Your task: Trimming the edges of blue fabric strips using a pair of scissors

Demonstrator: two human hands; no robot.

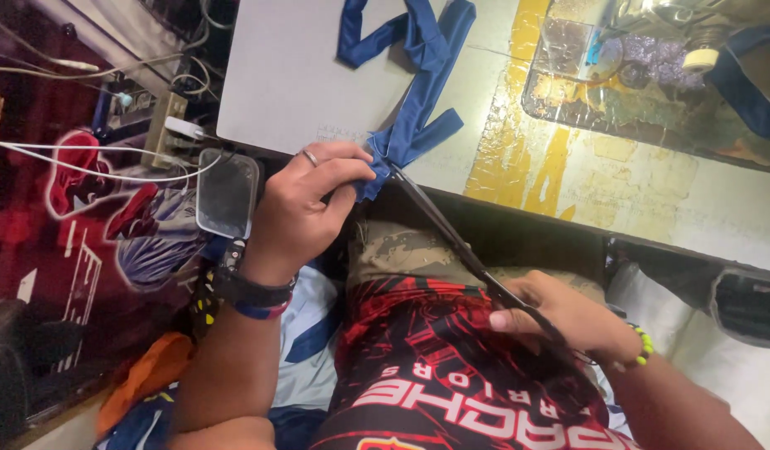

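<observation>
Left hand (306, 208) pinches blue strip (414, 100) at table (302, 83) edge; right hand (568, 317) grips scissors (460, 242), blades at strip.

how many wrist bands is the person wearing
3: a black band and a blue-red one right under it on the left wrist, a green bead bracelet on the right wrist. More may be hidden.

Blue fabric strip (414, 100), black scissors (460, 242)

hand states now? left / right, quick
Left hand: closed, pinching the end of the blue fabric strip at the table edge.
Right hand: closed on the handles of the scissors, blades at the strip.
</observation>
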